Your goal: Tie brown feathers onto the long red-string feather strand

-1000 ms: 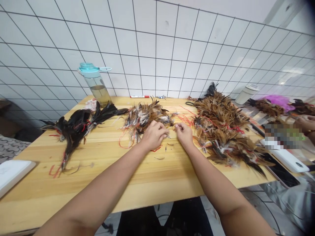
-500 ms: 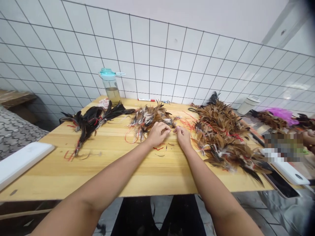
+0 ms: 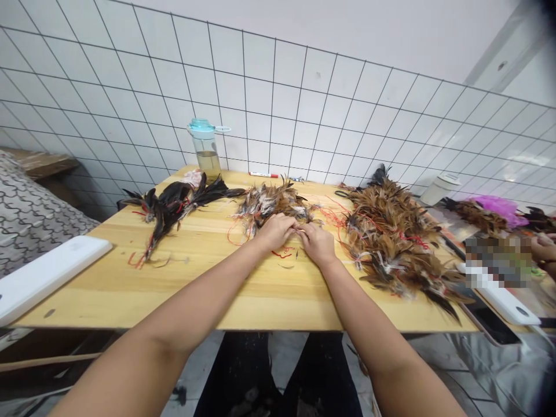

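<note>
My left hand [image 3: 276, 231] and my right hand [image 3: 317, 242] meet over the middle of the wooden table [image 3: 182, 301], fingertips touching in a pinch. Whatever sits between them is too small to make out. Just behind my hands lies a small pile of brown and white feathers [image 3: 269, 200]. Short bits of red thread [image 3: 283, 252] are scattered in front of my fingers. To the right spreads a large heap of brown feather bundles [image 3: 391, 226], with loose red string [image 3: 332, 214] beside it. Black feather bundles [image 3: 174, 202] tied in red lie on the left.
A water bottle [image 3: 205, 147] and a red-and-white marker [image 3: 263, 174] stand and lie along the tiled wall. White flat devices [image 3: 52, 278] are at the left edge and right. A phone [image 3: 490, 318] lies at the right corner. Another person's hand [image 3: 545, 249] shows far right.
My right hand has moved left, and its fingers now touch those of my left hand. The view has shifted slightly, while the feather piles stay where they were.
</note>
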{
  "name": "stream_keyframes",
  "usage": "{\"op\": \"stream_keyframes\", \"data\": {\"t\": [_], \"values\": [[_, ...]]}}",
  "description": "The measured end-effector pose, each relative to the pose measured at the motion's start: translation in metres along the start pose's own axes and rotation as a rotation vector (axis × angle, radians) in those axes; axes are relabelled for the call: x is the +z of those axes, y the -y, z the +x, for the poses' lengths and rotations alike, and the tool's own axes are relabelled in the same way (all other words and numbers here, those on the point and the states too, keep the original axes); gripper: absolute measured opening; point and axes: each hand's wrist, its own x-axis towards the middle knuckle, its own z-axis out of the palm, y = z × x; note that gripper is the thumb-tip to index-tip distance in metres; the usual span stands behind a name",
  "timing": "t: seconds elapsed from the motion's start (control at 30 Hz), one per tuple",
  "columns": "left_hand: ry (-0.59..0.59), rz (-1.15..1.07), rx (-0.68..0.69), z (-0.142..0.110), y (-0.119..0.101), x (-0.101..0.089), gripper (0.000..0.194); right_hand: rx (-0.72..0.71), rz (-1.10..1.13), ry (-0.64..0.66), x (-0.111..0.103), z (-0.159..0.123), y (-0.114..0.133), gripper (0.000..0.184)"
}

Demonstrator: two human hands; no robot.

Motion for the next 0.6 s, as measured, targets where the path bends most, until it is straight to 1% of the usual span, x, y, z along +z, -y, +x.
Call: {"op": "stream_keyframes", "data": {"t": [0.07, 0.13, 0.2, 0.3, 0.37, 0.43, 0.53, 0.6], "values": [[0.017, 0.03, 0.014, 0.0, 0.0, -0.002, 0.011, 0.001, -0.078, 0.084, -0.001, 0.0, 0.003, 0.036], [0.045, 0.053, 0.042, 0.0, 0.0, -0.003, 0.01, 0.019, -0.088, 0.141, 0.0, 0.001, 0.007, 0.033], [0.066, 0.067, 0.075, 0.0, 0.001, -0.004, 0.01, 0.044, -0.052, 0.165, 0.001, 0.002, 0.01, 0.029], [0.067, 0.064, 0.096, 0.002, 0.001, -0.005, 0.011, 0.062, 0.043, 0.166, 0.006, 0.003, 0.008, 0.028], [0.046, 0.057, 0.084, 0.002, 0.001, -0.005, 0.011, 0.093, 0.132, 0.139, 0.011, 0.006, 0.005, 0.027], [0.009, 0.052, 0.054, 0.003, 0.004, -0.005, 0.012, 0.151, 0.263, 0.078, 0.017, 0.009, 0.0, 0.026], [-0.073, 0.037, -0.031, 0.001, 0.013, -0.007, 0.014, 0.239, 0.521, -0.04, 0.023, 0.013, -0.008, 0.026], [-0.151, 0.021, -0.104, 0.0, 0.021, -0.008, 0.015, 0.323, 0.666, -0.112, 0.026, 0.015, -0.011, 0.027]]}}
